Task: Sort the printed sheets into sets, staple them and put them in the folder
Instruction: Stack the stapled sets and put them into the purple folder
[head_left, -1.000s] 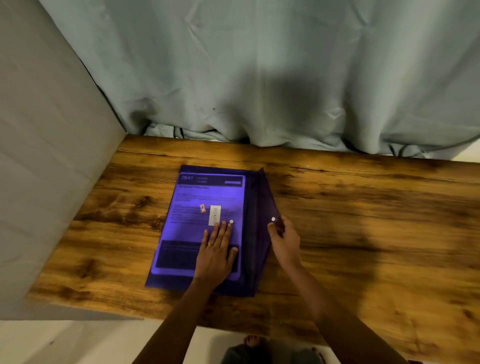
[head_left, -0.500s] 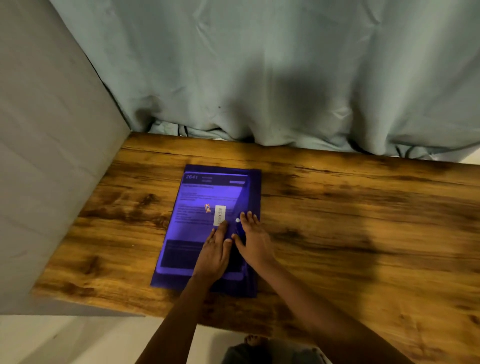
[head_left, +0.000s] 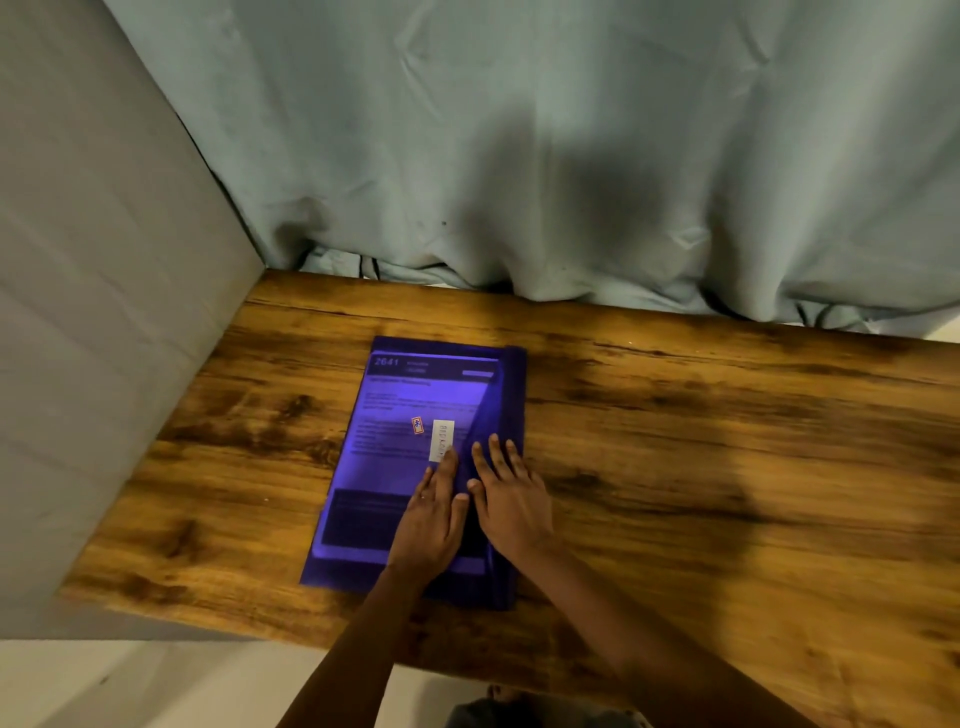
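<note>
Folder (head_left: 511, 395) pressed by flat left hand (head_left: 434, 519) and right hand (head_left: 511, 506), fingers straight, gripping nothing; sheet (head_left: 410, 400) text inside unreadable.

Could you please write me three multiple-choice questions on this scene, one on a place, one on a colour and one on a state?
1. Where on the table does the folder lie?
A. Toward the left end, near the wall
B. At the far right end
C. Hanging over the front edge

2. What colour is the folder?
A. Green
B. Purple
C. Red

3. How are the hands placed?
A. Both in fists in the air
B. One lifts the folder
C. The left hand and right hand lie flat on the folder

Answers: 1 A, it sits beside the grey wall; 2 B, it is see-through purple over a printed sheet; 3 C, the fingers are straight and rest on it.
</note>
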